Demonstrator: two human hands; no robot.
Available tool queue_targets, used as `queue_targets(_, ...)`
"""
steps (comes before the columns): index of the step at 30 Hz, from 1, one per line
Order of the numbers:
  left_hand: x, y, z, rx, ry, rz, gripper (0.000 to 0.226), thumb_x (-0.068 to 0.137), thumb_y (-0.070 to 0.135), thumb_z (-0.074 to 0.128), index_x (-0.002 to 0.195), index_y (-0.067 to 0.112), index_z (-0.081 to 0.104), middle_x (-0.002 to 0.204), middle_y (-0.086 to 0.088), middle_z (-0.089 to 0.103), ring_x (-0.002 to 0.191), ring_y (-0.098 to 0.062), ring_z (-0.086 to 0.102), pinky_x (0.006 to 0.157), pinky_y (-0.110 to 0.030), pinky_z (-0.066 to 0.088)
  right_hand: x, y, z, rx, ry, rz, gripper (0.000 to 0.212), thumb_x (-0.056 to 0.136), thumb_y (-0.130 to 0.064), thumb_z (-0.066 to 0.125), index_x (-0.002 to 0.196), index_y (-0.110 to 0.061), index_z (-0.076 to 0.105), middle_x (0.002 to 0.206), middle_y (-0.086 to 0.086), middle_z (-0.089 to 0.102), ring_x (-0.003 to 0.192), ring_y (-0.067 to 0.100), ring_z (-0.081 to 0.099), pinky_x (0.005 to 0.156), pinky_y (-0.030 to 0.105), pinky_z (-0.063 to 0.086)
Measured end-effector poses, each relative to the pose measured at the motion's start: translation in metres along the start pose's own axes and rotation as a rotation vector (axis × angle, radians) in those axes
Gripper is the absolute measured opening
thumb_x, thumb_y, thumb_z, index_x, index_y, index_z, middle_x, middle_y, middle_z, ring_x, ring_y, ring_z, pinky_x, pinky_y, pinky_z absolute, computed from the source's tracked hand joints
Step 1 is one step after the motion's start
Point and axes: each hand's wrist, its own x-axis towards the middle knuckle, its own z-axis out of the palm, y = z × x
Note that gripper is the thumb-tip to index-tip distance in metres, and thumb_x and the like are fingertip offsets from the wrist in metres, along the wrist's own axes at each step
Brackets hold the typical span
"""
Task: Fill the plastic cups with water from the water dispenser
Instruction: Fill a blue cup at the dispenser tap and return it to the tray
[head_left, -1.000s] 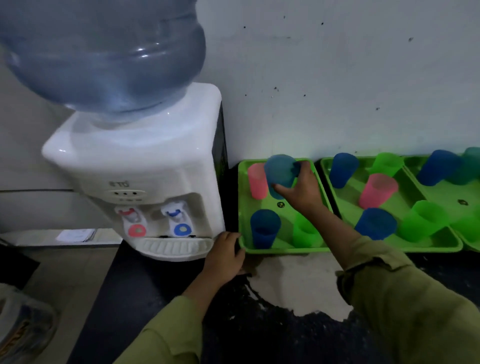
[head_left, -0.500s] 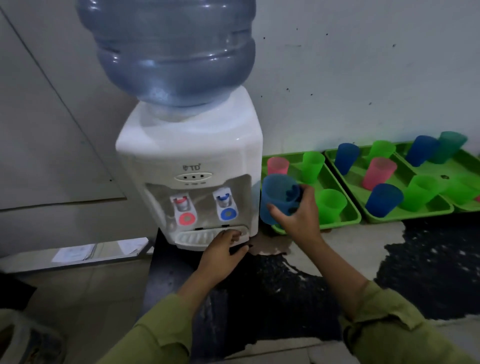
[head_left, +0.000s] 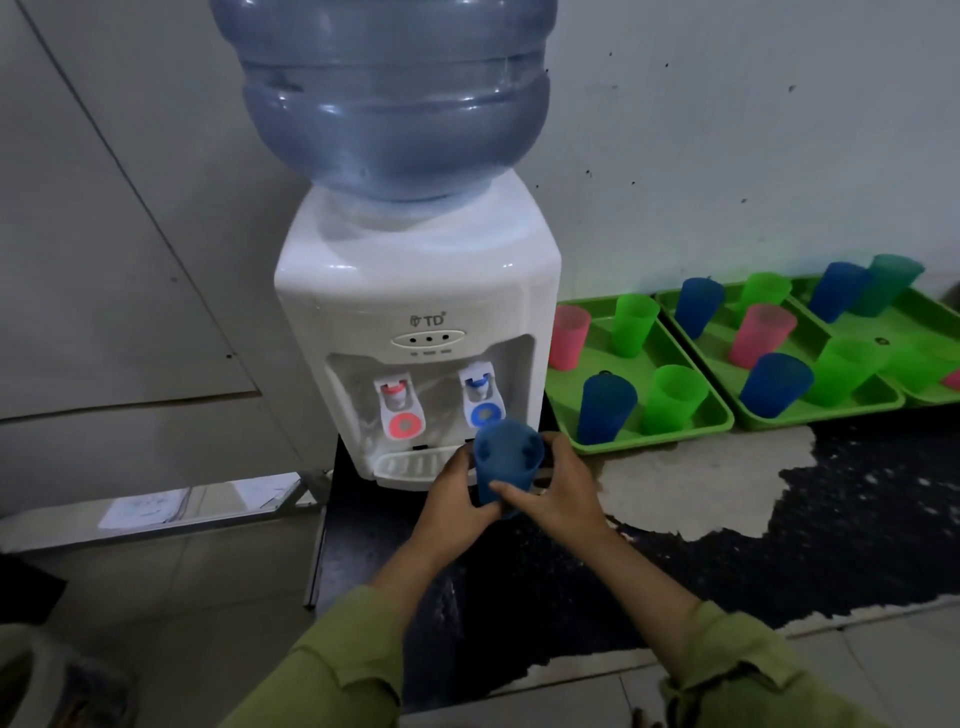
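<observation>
A white water dispenser (head_left: 415, 291) with a big blue bottle (head_left: 389, 93) on top stands on a dark counter. It has a red tap (head_left: 399, 405) and a blue tap (head_left: 483, 397) above a drip tray (head_left: 410, 462). I hold a blue plastic cup (head_left: 506, 460) upright with both hands just below and in front of the blue tap. My left hand (head_left: 457, 501) grips its left side, my right hand (head_left: 550, 491) its right side. The cup looks empty.
Green trays (head_left: 649, 439) to the right of the dispenser hold several upright cups in blue, green, pink and teal. The dark counter (head_left: 779, 545) has a worn pale patch. A grey wall rises behind; papers lie on a ledge at lower left.
My right hand carried the blue cup from the tray over to the blue tap. My left hand left the drip tray edge and took hold of the cup too. The view swung left.
</observation>
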Motion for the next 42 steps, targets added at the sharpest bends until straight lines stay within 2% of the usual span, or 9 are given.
queue_targets(2,0.0,-0.001,0.0,-0.036,0.019,-0.012,0.06,0.071,0.016,0.075,0.113,0.043,0.043,0.109,0.026,0.053,0.1,0.015,0.052,0.071,-0.001,0.043,0.0,0.0,0.002,0.004,-0.024,0.002,0.07,0.063,-0.042,0.083,0.118,-0.019,0.047,0.106,-0.009,0.055,0.097,0.003,0.054,0.072,0.002,0.043)
queue_targets(5,0.0,-0.007,-0.001,-0.037,0.028,-0.045,0.06,0.069,0.028,0.079,0.12,0.029,0.047,0.11,0.015,0.058,0.1,0.004,0.056,0.074,-0.006,0.046,0.006,-0.003,0.002,0.026,-0.085,0.035,0.063,0.072,-0.047,0.075,0.122,-0.019,0.049,0.112,-0.008,0.056,0.101,0.003,0.055,0.079,0.008,0.047)
queue_targets(9,0.001,-0.014,-0.004,0.054,0.066,-0.148,0.062,0.062,0.043,0.081,0.113,0.026,0.05,0.105,0.007,0.061,0.094,-0.009,0.06,0.073,-0.022,0.052,0.02,-0.009,0.001,-0.011,-0.05,0.083,0.042,0.09,-0.037,0.057,0.123,-0.012,0.053,0.108,0.006,0.061,0.095,0.016,0.061,0.083,0.033,0.053)
queue_targets(14,0.009,-0.01,-0.009,0.123,0.129,-0.22,0.067,0.058,0.06,0.074,0.11,0.023,0.052,0.106,0.004,0.062,0.09,-0.013,0.059,0.074,-0.033,0.054,0.044,-0.015,-0.001,-0.239,-0.01,0.01,0.033,0.091,-0.031,0.056,0.118,-0.011,0.061,0.091,0.007,0.067,0.075,0.013,0.058,0.064,0.021,0.038)
queue_targets(20,0.028,0.0,-0.014,0.119,0.172,-0.186,0.063,0.065,0.035,0.082,0.117,0.015,0.052,0.115,-0.003,0.06,0.103,-0.02,0.058,0.087,-0.037,0.051,0.064,-0.025,0.0,-0.305,-0.003,-0.048,0.025,0.089,-0.028,0.059,0.106,-0.012,0.068,0.09,0.011,0.072,0.079,0.024,0.065,0.064,0.024,0.042)
queue_targets(27,0.044,0.01,-0.015,0.2,0.114,-0.181,0.065,0.067,0.02,0.079,0.123,0.012,0.048,0.126,-0.01,0.056,0.113,-0.028,0.055,0.094,-0.041,0.048,0.071,-0.029,0.007,-0.331,-0.04,0.055,0.022,0.089,-0.031,0.059,0.097,-0.013,0.067,0.081,0.011,0.07,0.075,0.026,0.063,0.061,0.027,0.041)
queue_targets(32,0.048,0.008,-0.015,0.154,0.105,-0.202,0.066,0.065,0.016,0.081,0.123,0.013,0.048,0.126,-0.007,0.058,0.113,-0.026,0.056,0.094,-0.038,0.048,0.07,-0.03,0.007,-0.32,-0.088,0.064,0.018,0.088,-0.026,0.061,0.085,-0.009,0.065,0.073,0.009,0.065,0.069,0.024,0.059,0.057,0.025,0.034)
queue_targets(37,0.049,0.008,-0.012,0.046,0.128,-0.218,0.063,0.064,0.012,0.082,0.113,0.027,0.045,0.122,0.0,0.058,0.104,-0.013,0.053,0.083,-0.023,0.041,0.064,-0.033,0.0,-0.307,-0.148,0.04,0.016,0.087,-0.027,0.061,0.079,-0.013,0.061,0.067,0.0,0.058,0.06,0.013,0.05,0.056,0.023,0.033)
queue_targets(42,0.05,0.01,-0.008,-0.042,0.154,-0.242,0.07,0.064,0.001,0.081,0.124,0.011,0.047,0.118,-0.001,0.057,0.101,-0.014,0.055,0.083,-0.021,0.046,0.058,-0.043,-0.01,-0.238,-0.163,0.042,0.024,0.087,-0.023,0.062,0.066,-0.022,0.05,0.054,-0.015,0.045,0.051,-0.003,0.042,0.048,0.008,0.035)
